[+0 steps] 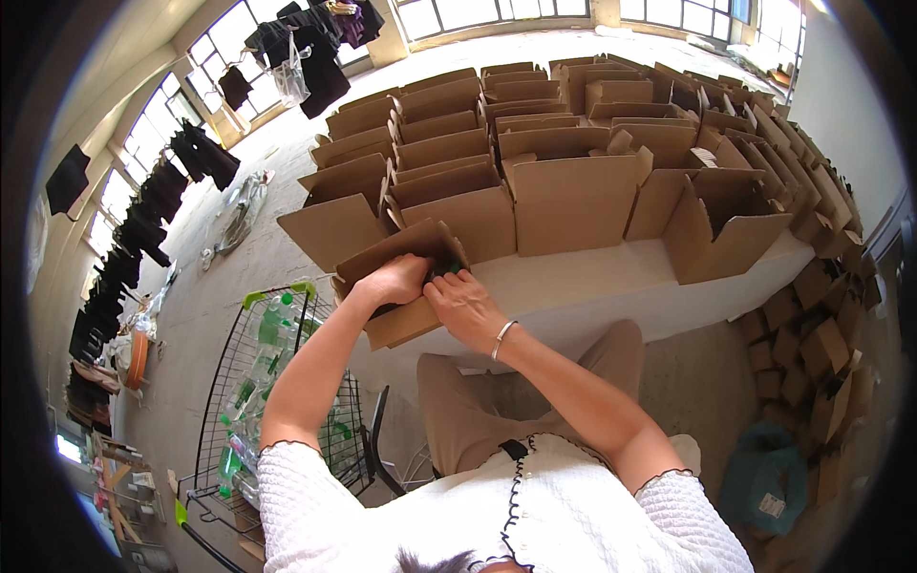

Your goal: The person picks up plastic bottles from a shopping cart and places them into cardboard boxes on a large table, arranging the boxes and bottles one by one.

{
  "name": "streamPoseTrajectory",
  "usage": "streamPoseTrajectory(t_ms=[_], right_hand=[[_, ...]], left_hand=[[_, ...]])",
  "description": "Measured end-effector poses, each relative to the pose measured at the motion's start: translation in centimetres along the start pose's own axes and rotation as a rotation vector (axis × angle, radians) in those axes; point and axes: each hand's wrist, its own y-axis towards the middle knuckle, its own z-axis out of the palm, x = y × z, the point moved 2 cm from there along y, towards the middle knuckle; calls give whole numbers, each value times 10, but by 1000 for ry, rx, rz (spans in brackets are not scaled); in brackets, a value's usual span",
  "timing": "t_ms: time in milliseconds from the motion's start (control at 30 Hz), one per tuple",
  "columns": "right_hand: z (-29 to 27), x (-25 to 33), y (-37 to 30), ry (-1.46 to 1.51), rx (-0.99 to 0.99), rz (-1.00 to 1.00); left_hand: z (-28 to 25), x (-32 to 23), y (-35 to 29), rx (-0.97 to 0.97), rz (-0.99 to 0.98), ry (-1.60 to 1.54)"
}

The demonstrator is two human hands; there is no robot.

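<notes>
An open brown cardboard box [406,325] stands in front of me at the near left edge of the white surface, its flaps up. My left hand [396,280] reaches over the rim with fingers curled down inside; the fingertips are hidden. Beside it, my right hand [466,307] is bent over the box's right side with its fingers closed together, a bracelet at the wrist. Something dark green [456,269] shows by its fingertips, too small to name. What either hand grips inside is hidden.
Rows of open cardboard boxes [573,205] fill the white surface [573,277] ahead. A wire shopping cart [216,411] with green-capped plastic bottles [272,334] stands at my left. More cartons [798,353] are piled right, near a teal plastic bag [764,468]. Dark clothes [143,215] hang far left.
</notes>
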Motion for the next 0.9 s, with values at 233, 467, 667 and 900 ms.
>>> streamPoseTrajectory(t_ms=[233,467,667,900], right_hand=[[-8,-2,5,53,-10,-15],[4,-7,5,30,-72,9],[4,-3,4,-23,-44,-11],[-9,4,-4,-96,87,-65]], left_hand=[[24,24,21,46,44,-18],[44,33,30,-12,-17,-418],[38,20,12,-23,-56,-223],[4,-48,-88,-899,-85,-392]])
